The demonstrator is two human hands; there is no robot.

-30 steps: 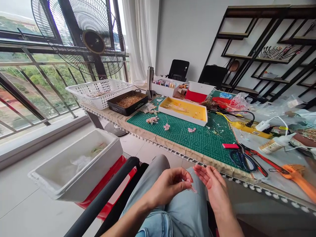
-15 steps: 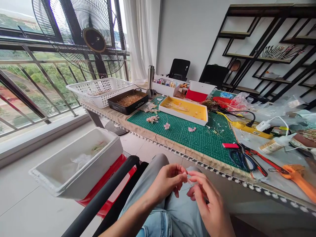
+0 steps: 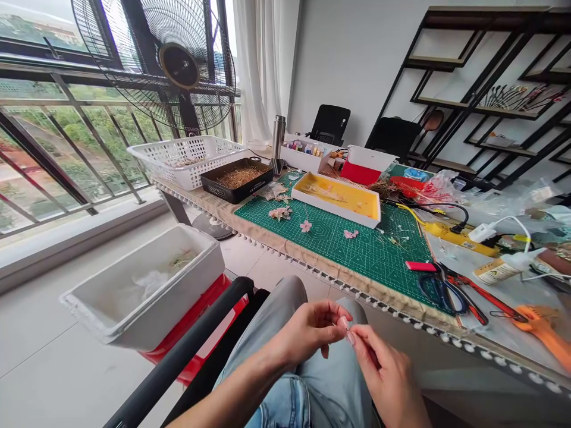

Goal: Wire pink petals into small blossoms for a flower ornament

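My left hand and my right hand are held together over my lap, above my light blue jeans. Their fingertips pinch a tiny pale pink piece, possibly a petal, and the fingers hide most of it. Beyond my hands, on a green cutting mat, lie several pink flowers, including a small one and a cluster. A white tray lined with yellow stands on the mat.
A fringed table edge runs just past my knees. On the table are a black tray of straw-like fibres, a white basket, scissors and an orange tool. A white foam box sits on my left.
My right hand has moved from open and apart, palm up, to meet my left hand, and its fingertips now pinch the small pink piece. The view has shifted slightly.
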